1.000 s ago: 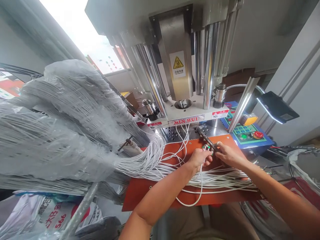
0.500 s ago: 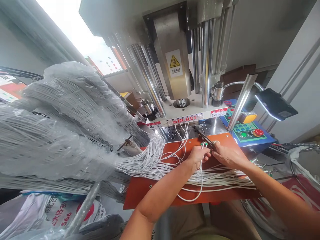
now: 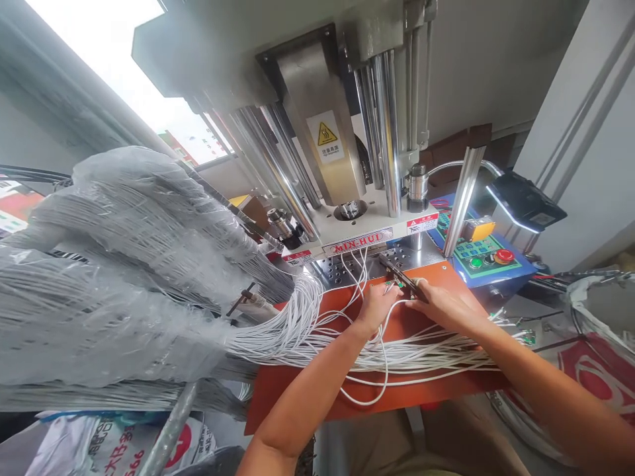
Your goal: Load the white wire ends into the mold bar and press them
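My left hand (image 3: 378, 307) is closed in a pinch on the end of a white cable (image 3: 386, 350), whose slack loops down over the front of the board. Small green circuit boards (image 3: 397, 283) show by its fingertips, partly covered. Just to the right, my right hand (image 3: 442, 305) grips the near end of a dark metal bar fixture (image 3: 401, 275), which slants away toward the press (image 3: 342, 218). Both hands are over the orange-brown board (image 3: 297, 390), in front of the press's drilled metal bed. The right fingertips are partly hidden.
A thick bundle of white cables (image 3: 302, 317) crosses the board, running from plastic-wrapped cable hanks (image 3: 139, 231) on the left. Right of the press stand a blue control box (image 3: 516, 264) with buttons, an upright metal post (image 3: 464, 201) and a lit lamp (image 3: 528, 198).
The view has shifted slightly. My left hand has turned and brought the cable end up against the dark bar fixture; the right hand still grips the bar.
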